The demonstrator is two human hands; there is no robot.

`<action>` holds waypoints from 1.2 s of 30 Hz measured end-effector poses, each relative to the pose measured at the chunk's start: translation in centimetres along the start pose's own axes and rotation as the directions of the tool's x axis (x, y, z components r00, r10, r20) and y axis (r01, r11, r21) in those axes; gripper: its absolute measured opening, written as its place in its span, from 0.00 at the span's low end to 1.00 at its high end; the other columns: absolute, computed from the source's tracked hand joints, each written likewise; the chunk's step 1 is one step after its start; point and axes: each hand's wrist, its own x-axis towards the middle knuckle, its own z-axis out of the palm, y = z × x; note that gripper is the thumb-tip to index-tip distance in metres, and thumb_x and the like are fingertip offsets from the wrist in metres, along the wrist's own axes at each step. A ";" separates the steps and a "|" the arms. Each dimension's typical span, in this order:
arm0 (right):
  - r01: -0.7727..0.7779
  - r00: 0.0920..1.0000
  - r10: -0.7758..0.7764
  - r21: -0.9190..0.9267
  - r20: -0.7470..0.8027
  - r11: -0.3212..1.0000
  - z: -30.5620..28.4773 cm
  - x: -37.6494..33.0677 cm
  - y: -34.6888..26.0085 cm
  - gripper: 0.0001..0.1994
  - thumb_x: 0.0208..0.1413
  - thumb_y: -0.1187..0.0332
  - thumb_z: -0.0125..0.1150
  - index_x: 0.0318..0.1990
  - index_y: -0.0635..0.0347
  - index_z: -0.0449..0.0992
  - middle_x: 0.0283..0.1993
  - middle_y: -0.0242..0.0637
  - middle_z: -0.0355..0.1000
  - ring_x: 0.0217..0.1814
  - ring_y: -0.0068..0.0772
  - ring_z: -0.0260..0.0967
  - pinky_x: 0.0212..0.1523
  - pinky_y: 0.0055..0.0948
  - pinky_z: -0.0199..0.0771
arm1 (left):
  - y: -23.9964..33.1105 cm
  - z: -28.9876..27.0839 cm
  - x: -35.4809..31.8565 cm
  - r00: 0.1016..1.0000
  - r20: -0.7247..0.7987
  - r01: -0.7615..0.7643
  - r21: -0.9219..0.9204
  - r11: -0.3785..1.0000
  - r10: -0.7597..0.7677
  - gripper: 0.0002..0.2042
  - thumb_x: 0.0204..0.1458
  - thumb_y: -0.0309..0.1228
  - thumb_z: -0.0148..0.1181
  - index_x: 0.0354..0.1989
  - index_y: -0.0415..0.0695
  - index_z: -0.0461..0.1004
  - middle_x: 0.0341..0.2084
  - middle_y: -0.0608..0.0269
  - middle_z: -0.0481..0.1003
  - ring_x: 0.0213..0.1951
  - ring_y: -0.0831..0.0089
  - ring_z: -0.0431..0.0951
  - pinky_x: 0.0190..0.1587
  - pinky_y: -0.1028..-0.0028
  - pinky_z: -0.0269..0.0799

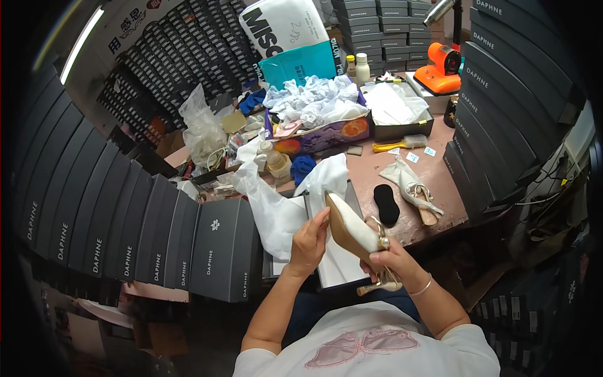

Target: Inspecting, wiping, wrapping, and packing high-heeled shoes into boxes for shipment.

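Note:
A pale high-heeled shoe [352,225] with a tan sole and a gold strap is held tilted in front of me, toe up and to the left. My right hand [391,259] is closed round its heel end by the strap. At the toe, my left hand [309,244] has its fingers pressed together against the sole's edge. Beneath the hands lies an open shoebox lined with white paper [336,267]. A matching shoe [411,190] rests on the pink table to the right, beside a black peanut-shaped pad [386,205].
Stacked dark shoeboxes [220,251] rise at left, and more boxes [496,107] at right. Crumpled white paper fills a purple box [320,133]. A yellow-handled brush [402,144], a blue cloth [303,169], a glue jar [278,162] and an orange device [438,70] lie farther back.

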 end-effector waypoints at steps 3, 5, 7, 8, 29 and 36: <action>0.123 0.960 -0.160 -0.167 -0.230 0.978 -0.1 1.6 2.0 0.32 0.54 0.72 0.56 0.66 0.62 0.53 0.34 0.35 0.68 0.31 0.23 0.69 0.26 0.22 0.73 | -2.3 -0.6 -2.1 0.953 -0.040 0.291 -0.162 0.943 -0.301 0.18 0.54 0.18 0.54 0.55 0.38 0.68 0.33 0.57 0.78 0.33 0.71 0.79 0.36 0.75 0.74; 0.073 0.943 -0.078 -0.026 -0.325 0.997 -1.6 0.5 2.4 0.31 0.54 0.71 0.56 0.65 0.62 0.54 0.36 0.34 0.67 0.32 0.22 0.68 0.26 0.22 0.73 | -3.0 -0.8 -2.6 0.864 -0.014 0.463 -0.373 0.804 -0.504 0.20 0.54 0.18 0.54 0.57 0.37 0.67 0.32 0.60 0.78 0.34 0.76 0.78 0.36 0.77 0.73; 0.057 0.962 -0.073 -0.066 -0.264 0.996 -1.3 -1.6 1.3 0.35 0.53 0.70 0.57 0.68 0.61 0.51 0.35 0.36 0.68 0.32 0.23 0.68 0.25 0.22 0.73 | -3.5 -0.2 -1.5 0.809 0.060 0.495 -0.605 0.623 -0.585 0.21 0.55 0.18 0.53 0.58 0.35 0.65 0.31 0.63 0.77 0.35 0.81 0.75 0.37 0.80 0.72; 0.092 0.969 -0.110 -0.090 -0.222 0.992 0.3 -2.6 0.5 0.36 0.52 0.70 0.57 0.68 0.61 0.50 0.34 0.37 0.68 0.31 0.24 0.68 0.25 0.22 0.73 | -4.4 0.8 -1.6 0.810 0.096 0.468 -0.701 0.538 -0.578 0.19 0.56 0.21 0.53 0.57 0.34 0.67 0.32 0.64 0.76 0.34 0.83 0.73 0.37 0.82 0.70; -0.080 0.971 0.181 0.505 -0.154 0.859 -3.3 7.0 4.2 0.21 0.61 0.61 0.50 0.55 0.68 0.65 0.42 0.49 0.71 0.33 0.38 0.74 0.30 0.31 0.80 | 1.7 -1.8 2.2 0.978 -0.066 0.172 -0.268 0.948 -0.196 0.10 0.53 0.19 0.56 0.42 0.40 0.76 0.25 0.57 0.73 0.24 0.68 0.73 0.28 0.71 0.68; -0.227 0.971 0.186 0.809 0.148 0.542 -2.8 5.3 4.3 0.20 0.62 0.61 0.47 0.56 0.66 0.64 0.41 0.46 0.69 0.37 0.41 0.70 0.29 0.30 0.78 | 0.5 -1.2 2.5 0.979 0.027 0.199 -0.304 0.932 -0.201 0.08 0.53 0.20 0.55 0.41 0.39 0.77 0.27 0.55 0.75 0.27 0.66 0.75 0.31 0.73 0.70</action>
